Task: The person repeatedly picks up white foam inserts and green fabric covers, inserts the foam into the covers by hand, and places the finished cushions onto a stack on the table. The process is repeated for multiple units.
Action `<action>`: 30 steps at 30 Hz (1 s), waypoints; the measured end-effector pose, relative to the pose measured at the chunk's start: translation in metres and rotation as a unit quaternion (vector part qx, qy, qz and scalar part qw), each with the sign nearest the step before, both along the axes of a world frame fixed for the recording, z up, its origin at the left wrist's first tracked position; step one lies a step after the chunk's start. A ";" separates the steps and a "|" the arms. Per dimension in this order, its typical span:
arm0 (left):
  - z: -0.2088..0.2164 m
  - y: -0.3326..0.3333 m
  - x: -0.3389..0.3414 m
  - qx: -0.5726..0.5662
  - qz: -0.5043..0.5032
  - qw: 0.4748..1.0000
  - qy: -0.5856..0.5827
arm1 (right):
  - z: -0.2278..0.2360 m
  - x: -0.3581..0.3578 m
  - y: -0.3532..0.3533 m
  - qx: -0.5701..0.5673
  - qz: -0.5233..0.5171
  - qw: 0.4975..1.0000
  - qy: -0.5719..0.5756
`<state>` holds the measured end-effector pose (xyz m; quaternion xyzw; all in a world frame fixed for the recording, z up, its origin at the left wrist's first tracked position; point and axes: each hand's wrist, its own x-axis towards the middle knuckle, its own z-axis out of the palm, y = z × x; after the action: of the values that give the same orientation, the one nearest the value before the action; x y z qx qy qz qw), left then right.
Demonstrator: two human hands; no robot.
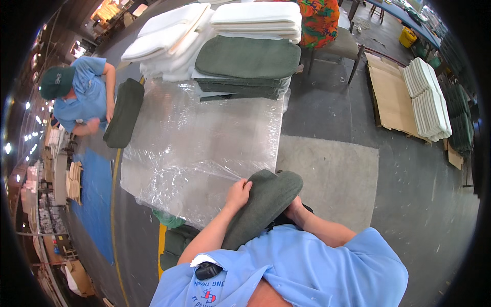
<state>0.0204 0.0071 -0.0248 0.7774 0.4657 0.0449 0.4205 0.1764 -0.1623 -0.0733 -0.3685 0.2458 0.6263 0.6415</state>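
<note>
A dark green cushion (261,204), bent along its length, is held up close to my chest at the near edge of a plastic-wrapped table (204,133). My left hand (238,194) is closed on its left edge, thumb and fingertips pressed into the fabric. On the other side my right hand (294,209) grips the cushion from beneath, its fingers mostly hidden by the fabric. At the table's far end lies a stack of flat dark green cushion pieces (248,57). Behind it, folded white padding (255,19) is piled up.
A person in a blue shirt (82,77) handles another dark green cushion (124,113) at the table's left. Dark green pieces (179,240) lie low beside my left arm. A chair (335,43) stands beyond the table; cardboard (391,94) and white stacks (427,100) are on the right.
</note>
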 end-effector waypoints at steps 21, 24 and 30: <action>-0.035 0.006 0.078 0.250 0.000 0.968 -0.035 | -0.099 -0.011 0.076 0.031 0.125 0.988 -0.079; -0.031 0.007 0.081 0.236 0.005 0.971 -0.041 | -0.112 -0.011 0.078 0.006 0.134 0.988 -0.076; -0.032 0.007 0.082 0.242 0.018 0.969 -0.040 | -0.120 -0.009 0.078 -0.012 0.160 0.984 -0.079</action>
<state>0.1020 0.0144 -0.0572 0.8452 0.4374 0.1945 0.2376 0.1676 -0.0843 -0.1929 -0.4593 0.1400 0.6864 0.5461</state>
